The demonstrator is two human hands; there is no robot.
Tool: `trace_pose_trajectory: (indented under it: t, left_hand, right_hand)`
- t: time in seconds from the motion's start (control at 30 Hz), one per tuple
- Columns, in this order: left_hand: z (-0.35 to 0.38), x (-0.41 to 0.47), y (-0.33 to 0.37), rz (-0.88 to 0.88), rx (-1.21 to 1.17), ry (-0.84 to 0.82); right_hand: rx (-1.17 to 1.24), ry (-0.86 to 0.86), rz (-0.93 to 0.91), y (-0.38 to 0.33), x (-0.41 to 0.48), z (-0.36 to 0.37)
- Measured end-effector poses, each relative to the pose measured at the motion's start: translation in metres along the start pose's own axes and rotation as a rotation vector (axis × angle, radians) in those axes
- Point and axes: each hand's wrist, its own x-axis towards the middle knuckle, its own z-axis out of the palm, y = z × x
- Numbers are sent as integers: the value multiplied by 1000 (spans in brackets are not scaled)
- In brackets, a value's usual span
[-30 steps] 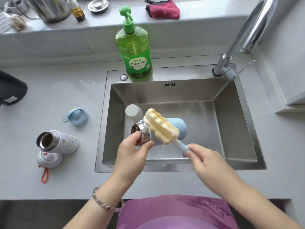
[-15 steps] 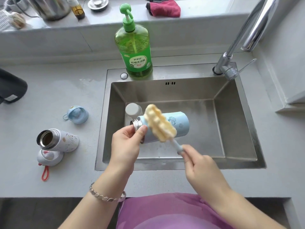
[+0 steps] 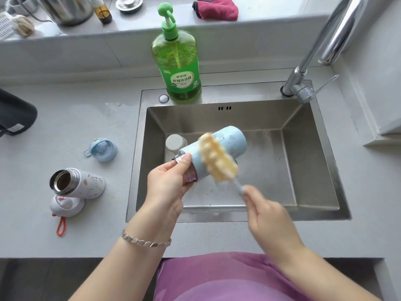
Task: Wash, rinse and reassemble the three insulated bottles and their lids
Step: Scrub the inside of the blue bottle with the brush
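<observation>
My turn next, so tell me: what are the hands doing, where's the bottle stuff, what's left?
Left hand grips the blue bottle by its mouth, tilted over the sink. Right hand holds the sponge brush by its handle, sponge on the bottle's outside.
On the counter: open white bottle lying down, white lid beside it, blue lid apart. A pale third bottle sits in the sink, half hidden.
Done: two lids off. Left: scrubbing, rinsing, reassembly.

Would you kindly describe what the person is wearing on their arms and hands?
Neither the left hand nor the right hand wears a glove. Both forearms are uncovered, with no sleeves in view. A silver bracelet of flat, angular links circles the left wrist; the right wrist carries nothing. A purple-pink garment shows at the bottom edge of the view.
</observation>
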Motion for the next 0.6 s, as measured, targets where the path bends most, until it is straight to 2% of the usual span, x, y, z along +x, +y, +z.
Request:
trace_pose_trajectory:
  t: [0.07,0.13,0.17,0.27,0.3,0.4,0.43,0.53,0.6]
  left_hand:
    - [1,1,2,-6,-12,-10]
    - [1,1,3,12,-2,-8]
    - [1,1,3,19,7,-2]
    - [2,1,3,-4,-1,-8]
    - [3,1,4,-14,-10,-18]
    - [1,1,3,-30,-20,-15]
    - [0,1,2,-41,-20,-11]
    - [-1,4,4,-102,-38,-31]
    - [1,4,6,-126,-53,-47]
  right_hand:
    - [42,-14,27,0,-1,0]
    - [95,57,198,22,11,-1]
    - [109,73,220,24,13,-3]
    - [65,-4,-13,-2,-2,1]
    - [70,-23,-12,-2,-3,1]
    - [102,51,239,31,15,-3]
    - [116,71,255,34,15,-4]
    - [83,15,33,12,-6,4]
    - [93,3,73,18,-7,3]
